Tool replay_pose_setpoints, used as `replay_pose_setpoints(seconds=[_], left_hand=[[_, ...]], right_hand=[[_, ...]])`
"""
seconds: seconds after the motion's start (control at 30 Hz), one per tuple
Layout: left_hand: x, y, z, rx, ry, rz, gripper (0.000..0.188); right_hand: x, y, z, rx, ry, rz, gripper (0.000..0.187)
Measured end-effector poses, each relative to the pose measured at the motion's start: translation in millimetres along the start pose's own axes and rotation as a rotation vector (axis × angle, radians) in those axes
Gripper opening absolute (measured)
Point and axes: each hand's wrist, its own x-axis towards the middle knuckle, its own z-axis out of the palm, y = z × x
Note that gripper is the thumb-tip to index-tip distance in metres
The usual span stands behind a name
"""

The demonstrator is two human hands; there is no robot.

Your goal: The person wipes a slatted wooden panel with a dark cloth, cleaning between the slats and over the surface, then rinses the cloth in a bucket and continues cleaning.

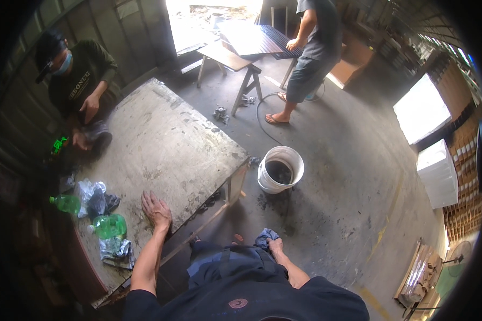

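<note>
My left hand (156, 210) rests flat on the stained, pale worktable (166, 128), fingers stretched out and holding nothing. Down at my right side, my right hand (276, 247) is closed around a crumpled blue-grey rag (266, 237). Left of my left hand, a green plastic bottle (109, 227) lies on the table beside a folded, dark-patterned cloth (118, 253). Farther left are a second green bottle (66, 204) and a heap of crumpled rags (96, 198). A white bucket (280, 170) with dark contents stands on the floor ahead of my right hand.
Across the table at the left, a masked co-worker (80, 80) handles a dark cloth. Another person (316, 48) stands at a dark panel (262, 40) on trestles (246, 88). A hose (260, 117) crosses the floor. White boxes (436, 174) and a fan (458, 259) are at the right.
</note>
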Motion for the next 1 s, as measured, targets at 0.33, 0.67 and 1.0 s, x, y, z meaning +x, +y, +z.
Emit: replay_pose_setpoints(seconds=[0.33,0.67,1.0], left_hand=[[3,6,1,-0.022,0.004,0.022,0.055],[2,-1,7,-0.015,-0.001,0.009,0.058],[1,12,0,-0.025,0.003,0.025,0.058]], right_hand=[[5,-2,-6,-0.008,0.061,-0.05,0.055],[5,2,-3,-0.024,0.054,-0.029,0.061],[12,-5,-23,0.027,0.024,-0.019,0.057]])
